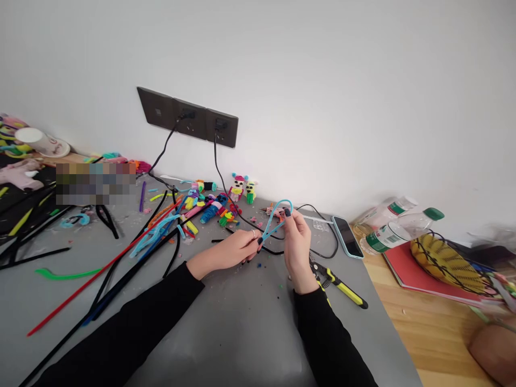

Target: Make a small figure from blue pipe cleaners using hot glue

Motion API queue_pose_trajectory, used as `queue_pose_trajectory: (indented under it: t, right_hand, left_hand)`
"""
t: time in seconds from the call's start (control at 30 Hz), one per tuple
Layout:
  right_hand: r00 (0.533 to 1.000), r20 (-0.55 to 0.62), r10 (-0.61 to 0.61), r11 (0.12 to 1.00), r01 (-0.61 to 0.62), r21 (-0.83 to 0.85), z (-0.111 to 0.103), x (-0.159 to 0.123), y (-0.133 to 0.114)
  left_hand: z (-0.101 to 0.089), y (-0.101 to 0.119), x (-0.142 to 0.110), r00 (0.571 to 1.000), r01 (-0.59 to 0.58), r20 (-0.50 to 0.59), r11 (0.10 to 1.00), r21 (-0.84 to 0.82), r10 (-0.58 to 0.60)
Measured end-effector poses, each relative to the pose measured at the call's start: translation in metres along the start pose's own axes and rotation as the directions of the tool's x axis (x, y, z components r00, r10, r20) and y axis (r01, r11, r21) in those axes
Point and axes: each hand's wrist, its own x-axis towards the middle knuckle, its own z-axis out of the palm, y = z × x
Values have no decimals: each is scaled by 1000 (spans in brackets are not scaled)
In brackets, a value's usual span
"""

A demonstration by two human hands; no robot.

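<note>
A light blue pipe cleaner bent into a loop is held between both hands above the grey mat. My left hand pinches its lower crossed ends with the fingertips. My right hand grips the loop's right side near the top. Both arms wear black sleeves. A black pipe cleaner piece lies on the mat just under the hands.
Long black, red and blue pipe cleaners sprawl across the left. Small pipe-cleaner figures stand by the wall under a socket strip. Yellow-handled pliers, a phone, plastic bottles and a red book lie right.
</note>
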Motion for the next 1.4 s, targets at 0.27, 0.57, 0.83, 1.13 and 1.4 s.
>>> queue_pose_trajectory:
  t: [0.27,0.57,0.83,1.13,1.4]
  right_hand:
    - [972,127,200,914,-231,334,-1,1,-16]
    - [966,-17,258,870,-225,438,-10,10,-5]
    - [947,-129,293,853,-198,484,-18,18,9]
    - [957,-186,224,875,-113,470,-21,17,14]
    - [962,-179,205,891,-108,442,-21,19,7]
  left_hand:
    - [-2,4,-4,985,27,169,999,-36,-20]
    - [-2,11,-5,986,17,168,996,-88,-2]
    - [5,13,-1,977,4,208,980,-200,39]
    - [6,12,0,975,-29,206,967,-255,83]
    - [6,14,4,972,-52,208,959,-279,113]
